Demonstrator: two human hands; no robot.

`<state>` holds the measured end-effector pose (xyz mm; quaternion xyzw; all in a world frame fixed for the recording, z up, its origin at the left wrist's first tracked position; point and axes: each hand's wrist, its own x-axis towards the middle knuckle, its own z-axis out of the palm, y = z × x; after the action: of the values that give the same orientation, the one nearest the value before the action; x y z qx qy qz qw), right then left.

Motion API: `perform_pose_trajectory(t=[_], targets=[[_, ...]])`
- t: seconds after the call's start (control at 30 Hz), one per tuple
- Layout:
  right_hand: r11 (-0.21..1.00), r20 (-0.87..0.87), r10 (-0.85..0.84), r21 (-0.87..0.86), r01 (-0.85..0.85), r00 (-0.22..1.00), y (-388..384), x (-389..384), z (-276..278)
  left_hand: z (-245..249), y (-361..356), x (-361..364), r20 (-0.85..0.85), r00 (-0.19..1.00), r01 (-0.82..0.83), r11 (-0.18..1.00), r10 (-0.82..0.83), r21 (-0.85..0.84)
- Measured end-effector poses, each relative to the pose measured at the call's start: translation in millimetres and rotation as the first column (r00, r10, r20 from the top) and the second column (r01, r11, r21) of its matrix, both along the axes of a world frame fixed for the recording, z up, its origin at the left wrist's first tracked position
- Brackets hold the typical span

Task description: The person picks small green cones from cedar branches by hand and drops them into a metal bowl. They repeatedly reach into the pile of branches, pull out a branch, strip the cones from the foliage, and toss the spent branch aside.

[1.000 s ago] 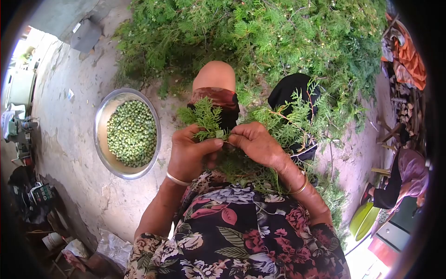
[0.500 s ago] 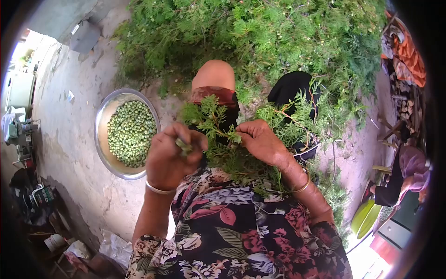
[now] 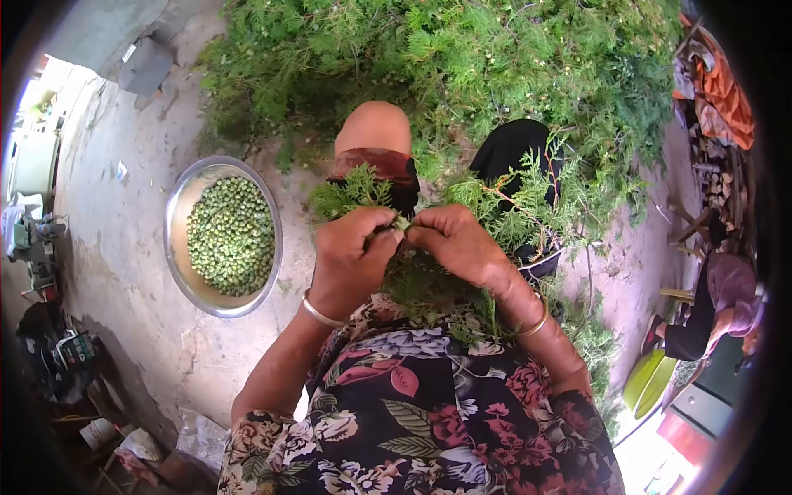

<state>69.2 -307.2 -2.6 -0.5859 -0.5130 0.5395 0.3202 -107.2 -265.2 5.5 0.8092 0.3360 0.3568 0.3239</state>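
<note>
My left hand (image 3: 348, 250) and my right hand (image 3: 456, 244) meet above my lap, fingertips nearly touching. Both are closed in a pinch at a small green piece (image 3: 401, 223) of a cypress-like sprig (image 3: 360, 190), whose scaly leaves fan out beyond my left fingers. Whether cones are tucked inside my left palm is hidden. More leafy bits (image 3: 429, 285) lie on my lap below the hands. To the left, a round metal basin (image 3: 172, 268) on the floor holds many small green cones (image 3: 231, 235).
A large heap of green branches (image 3: 495, 66) spreads past my knees. One branch (image 3: 518, 198) lies across my right knee. At the far right are stacked firewood (image 3: 719, 194), orange cloth (image 3: 724, 95) and another person's leg (image 3: 691, 337). Clutter (image 3: 74, 351) lines the left side.
My left hand has moved right and slightly up from near the basin to meet my right hand at the sprig. Green bits seen in its fingers before are now hidden. The right hand stays nearly in place.
</note>
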Motion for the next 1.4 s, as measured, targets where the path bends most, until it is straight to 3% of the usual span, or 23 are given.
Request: perform_pose_trajectory(t=[0.07,0.17,0.3,0.37,0.4,0.43,0.47,0.53,0.6,0.63,0.7,0.73,0.8,0.87,0.93,1.0,1.07,1.13,1.17,1.2,1.23,1.33,1.4], targets=[[0.999,-0.034,-0.001,-0.051,-0.001,0.999,-0.1,-0.2,-0.9,8.7,-0.8,-0.9,-0.079,0.996,-0.067,0.933,0.042,-0.354],[1.0,-0.008,0.014,0.012,-0.014,1.0,-1.0,-1.4,-8.2,1.7,-1.6,5.7,-0.027,1.0,0.001,0.982,-0.006,-0.186],[1.0,0.022,0.02,-0.011,-0.019,1.0,-0.3,-2.6,-4.3,0.1,-1.7,5.5,-0.03,1.0,-0.016,0.978,0.01,-0.209],[0.999,0.017,0.008,-0.032,-0.007,1.0,-0.5,-1.5,1.3,1.7,0.2,2.4,0.132,0.989,0.001,0.895,0.065,-0.445],[1.0,0.021,0.013,-0.014,-0.013,1.0,-0.1,-1.0,2.7,6.0,1.8,-0.3,0.132,0.989,0.001,0.895,0.064,-0.445],[1.0,0.024,0.019,0.006,-0.019,1.0,0.4,-1.0,3.9,13.0,3.6,-3.3,0.238,0.958,0.079,0.653,0.158,-0.753],[1.0,0.024,0.019,0.007,-0.019,1.0,0.9,-1.3,5.2,17.0,4.6,-4.9,0.293,0.913,0.2,0.316,0.283,-0.928],[1.0,0.022,0.016,0.013,-0.016,1.0,0.9,-0.8,7.8,12.4,2.2,-4.8,0.309,0.902,0.203,0.333,0.303,-0.921],[1.0,0.006,0.015,0.017,-0.015,1.0,-0.1,-0.4,10.6,7.8,3.4,-11.6,0.44,0.847,0.387,0.222,0.299,-0.895],[1.0,-0.01,0.014,0.021,-0.014,1.0,-0.6,-0.1,11.2,4.5,3.3,-14.4,0.44,0.846,0.387,0.221,0.299,-0.895],[0.999,0.045,0.014,0.049,-0.017,0.999,-0.9,1.4,6.7,-0.7,3.5,-20.3,0.626,0.736,0.611,0.145,0.258,-0.778],[0.997,0.099,0.012,0.077,-0.02,0.995,-0.7,1.9,3.6,-0.7,3.8,-23.3,0.626,0.736,0.611,0.145,0.257,-0.778],[1.0,0.108,0.031,0.0,-0.032,0.994,1.4,5.3,0.0,2.8,5.8,-28.1,0.766,0.468,0.782,0.197,0.441,-0.591],[0.996,0.115,0.065,-0.076,-0.056,0.991,3.1,9.1,-0.4,10.2,11.8,-34.1,0.771,0.513,0.77,0.196,0.377,-0.608],[0.987,-0.113,0.106,-0.109,-0.119,0.988,1.7,14.2,-0.3,13.7,10.6,-31.3,0.645,0.689,0.579,0.285,0.33,-0.764],[0.991,-0.103,0.101,-0.074,-0.109,0.99,0.9,16.7,1.0,11.2,4.5,-29.0,0.67,0.668,0.618,0.26,0.325,-0.742],[0.994,-0.093,0.093,-0.043,-0.098,0.991,-1.2,18.0,0.1,11.1,-0.4,-28.0,0.57,0.762,0.508,0.262,0.308,-0.821],[0.993,-0.045,0.075,-0.084,-0.078,0.996,-0.7,16.2,-3.2,3.6,-4.5,-27.1,0.564,0.794,0.478,0.34,0.228,-0.81],[0.993,-0.044,0.077,-0.085,-0.08,0.996,-0.4,14.5,-1.6,4.2,-8.2,-23.5,0.362,0.93,0.262,0.566,0.068,-0.782],[0.997,-0.045,0.033,-0.074,-0.036,0.998,-0.5,12.4,1.3,4.6,-12.2,-19.4,0.092,0.996,0.076,0.771,-0.023,-0.632],[0.998,-0.047,-0.011,-0.063,0.008,0.999,-0.3,11.0,2.8,2.6,-16.6,-14.2,0.014,1.0,-0.004,0.845,0.014,-0.534],[0.993,-0.155,0.019,-0.115,-0.037,0.988,0.2,14.4,-0.5,-8.6,-21.3,-5.4,0.002,0.998,-0.056,0.924,0.062,-0.379],[0.994,-0.106,0.036,-0.1,-0.047,0.994,-0.2,14.2,3.5,-5.9,-19.1,-2.7,-0.104,0.994,-0.083,0.9,0.042,-0.427]])
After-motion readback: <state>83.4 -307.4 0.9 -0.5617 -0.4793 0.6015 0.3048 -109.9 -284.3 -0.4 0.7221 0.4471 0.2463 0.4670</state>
